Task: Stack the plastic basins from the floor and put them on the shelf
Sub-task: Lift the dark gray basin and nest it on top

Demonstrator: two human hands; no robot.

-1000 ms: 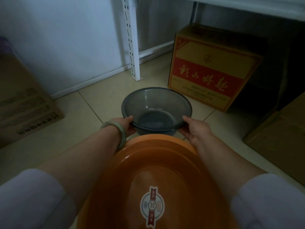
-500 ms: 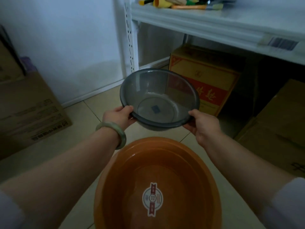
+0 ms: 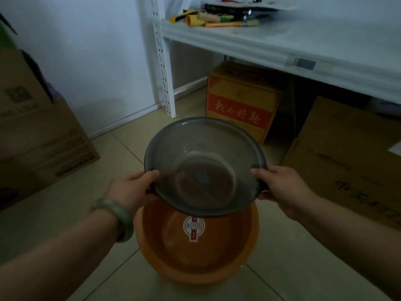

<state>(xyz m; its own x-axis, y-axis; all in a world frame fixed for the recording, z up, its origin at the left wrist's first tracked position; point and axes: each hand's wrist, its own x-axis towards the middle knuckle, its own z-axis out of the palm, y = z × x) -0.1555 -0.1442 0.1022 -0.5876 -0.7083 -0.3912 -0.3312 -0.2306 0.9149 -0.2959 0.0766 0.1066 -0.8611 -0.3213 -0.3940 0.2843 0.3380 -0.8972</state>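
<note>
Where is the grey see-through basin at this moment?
In the head view the grey basin is mid-frame, held at its rim by the left hand and right hand, above the orange basin.

Dim room; white wall point(image 3: 91, 51); beige tiled floor point(image 3: 293, 268); cardboard boxes point(image 3: 240, 101) around.

We see a yellow carton point(image 3: 240, 101) with a red band of white characters standing on the tiled floor point(image 3: 71, 205), just right of a white perforated upright post point(image 3: 162, 59). Right of it leans a plain brown cardboard box point(image 3: 347, 157) printed with dark characters. At far left sits another brown box point(image 3: 39, 135) against the white wall point(image 3: 91, 51). Brushes and small tools point(image 3: 214, 18) lie jumbled up top, blurred.
</note>
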